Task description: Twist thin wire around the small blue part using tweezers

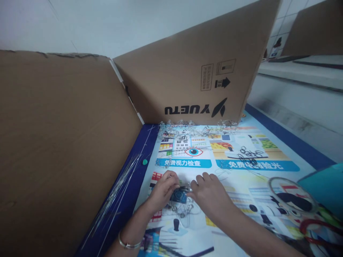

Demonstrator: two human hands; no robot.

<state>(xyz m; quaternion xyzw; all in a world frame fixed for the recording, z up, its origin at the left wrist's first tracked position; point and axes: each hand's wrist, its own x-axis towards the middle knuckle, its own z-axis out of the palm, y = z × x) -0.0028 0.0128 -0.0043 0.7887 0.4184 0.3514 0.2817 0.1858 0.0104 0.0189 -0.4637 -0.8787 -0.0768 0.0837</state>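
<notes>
Cardboard panel ahead, wires left, black loops past right hand

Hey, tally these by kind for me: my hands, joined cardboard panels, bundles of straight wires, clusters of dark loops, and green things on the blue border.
Hands: 2 (left hand, right hand)
Cardboard panels: 2 (plain panel, printed panel)
Straight wire bundle: 1
Dark loop cluster: 1
Green thing: 1
Total: 7
</notes>
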